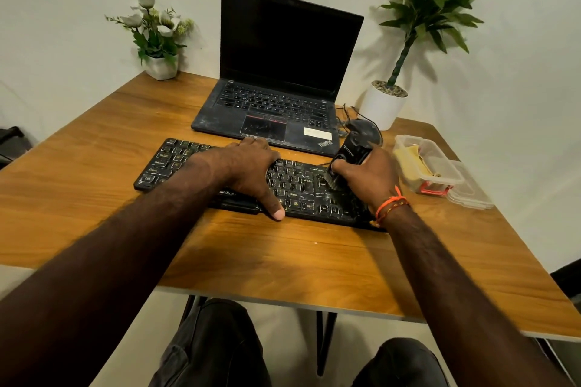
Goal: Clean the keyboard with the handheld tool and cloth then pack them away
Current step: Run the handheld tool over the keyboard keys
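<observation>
Nearest, left hand (248, 173) spread flat across the middle of the keyboard (292, 182), thumb at its near edge. Right hand (367, 179) curled round the black handheld tool (350, 152), brush end down on the keyboard's right keys. Right of the keyboard, clear container (440, 181) holding the yellow cloth (408, 163), lid (471, 195) alongside. Behind the keyboard, open laptop (283, 72).

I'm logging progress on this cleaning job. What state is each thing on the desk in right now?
keyboard: dusty, flat on the desk, held down by the left hand.
handheld tool: gripped by the right hand, brush end on the right-side keys.
laptop: open, screen dark, dusty.
container: open, yellow cloth inside.
lid: off, lying beside the container.
mouse: untouched, behind the tool.
</observation>
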